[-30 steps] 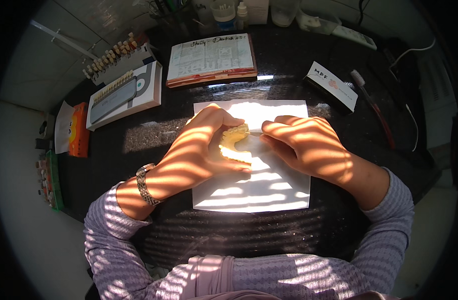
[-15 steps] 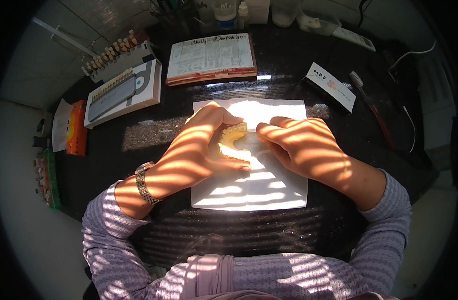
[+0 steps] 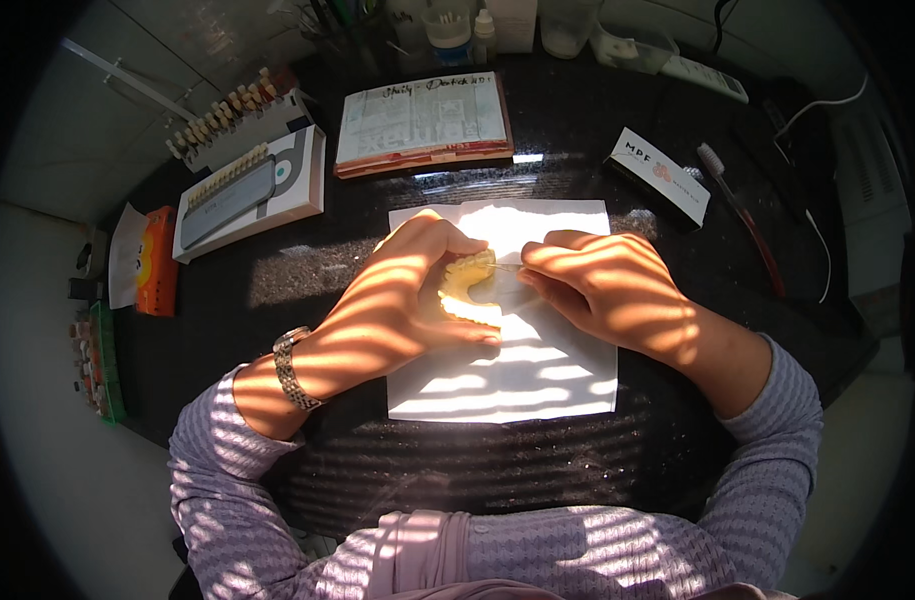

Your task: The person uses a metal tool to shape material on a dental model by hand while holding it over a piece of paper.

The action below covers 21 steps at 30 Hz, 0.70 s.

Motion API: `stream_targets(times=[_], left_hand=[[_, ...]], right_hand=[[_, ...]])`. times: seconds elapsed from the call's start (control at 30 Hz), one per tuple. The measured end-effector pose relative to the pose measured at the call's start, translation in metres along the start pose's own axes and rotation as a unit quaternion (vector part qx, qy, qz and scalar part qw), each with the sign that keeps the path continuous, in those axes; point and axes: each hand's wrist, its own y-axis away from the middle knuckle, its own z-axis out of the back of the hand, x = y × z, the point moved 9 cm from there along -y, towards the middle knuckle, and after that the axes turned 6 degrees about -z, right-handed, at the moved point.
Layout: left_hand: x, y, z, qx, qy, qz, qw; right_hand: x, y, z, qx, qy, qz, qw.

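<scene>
My left hand (image 3: 407,285) is closed round a pale yellow, horseshoe-shaped dental cast (image 3: 457,290). Its thumb presses the near end and its fingers lie on the far side. A row of teeth shows along the curve, and the open side faces right. Between the thumb and fingers of my right hand (image 3: 607,285) is a thin metal wire or fine instrument (image 3: 507,266); its tip meets the far right end of the cast. Glare and small size hide what kind it is. Beneath both hands lies a creased sheet of white paper (image 3: 497,395), striped with sunlight.
Tooth shade guides (image 3: 232,110) and a white box (image 3: 302,180) stand back left, beside an orange packet (image 3: 155,280). A notebook (image 3: 422,125) lies behind the paper. At right are a small box (image 3: 657,178) and a toothbrush (image 3: 742,220). Cups (image 3: 447,35) line the back.
My right fingers have drawn slightly to the right, so more of the thin wire shows beside the cast. My left hand keeps its hold on the cast, almost unmoved.
</scene>
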Motion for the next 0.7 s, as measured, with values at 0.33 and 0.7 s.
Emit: stream_targets(times=[0.33,0.7], left_hand=[[0.0,0.0,0.0,-0.011,-0.008,-0.01,1.0],[0.0,0.0,0.002,-0.013,-0.001,-0.005,1.0]], right_hand=[[0.009,0.003,0.001,-0.035,0.022,0.01,0.999],[0.005,-0.003,0.002,-0.002,0.001,0.025,1.0]])
